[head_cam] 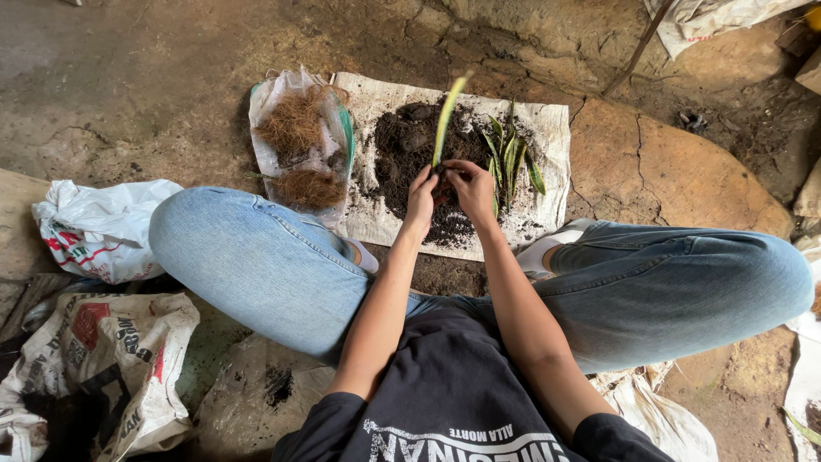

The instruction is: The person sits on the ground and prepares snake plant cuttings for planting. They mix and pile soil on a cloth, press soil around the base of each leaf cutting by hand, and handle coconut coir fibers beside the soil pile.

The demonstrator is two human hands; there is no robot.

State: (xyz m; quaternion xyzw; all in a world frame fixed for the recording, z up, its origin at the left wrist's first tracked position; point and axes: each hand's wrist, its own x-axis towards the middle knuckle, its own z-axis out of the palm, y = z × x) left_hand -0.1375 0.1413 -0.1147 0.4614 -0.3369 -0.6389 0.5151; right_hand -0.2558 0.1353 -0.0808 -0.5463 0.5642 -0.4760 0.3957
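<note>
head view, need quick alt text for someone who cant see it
Both hands, left hand and right hand, hold the base of a long green-yellow leaf cutting over a soil pile on a white sack. More cuttings lie beside; a bag of coconut fibre sits left.

A clear plastic bag of brown coconut fibre (pixel 301 145) lies open just left of the white sack sheet (pixel 547 128). A crumpled white plastic bag (pixel 98 227) sits further left, with a printed woven sack (pixel 103 351) nearer. Another white sack (pixel 710 21) lies at the top right on the cracked earthen floor (pixel 684 171).
</note>
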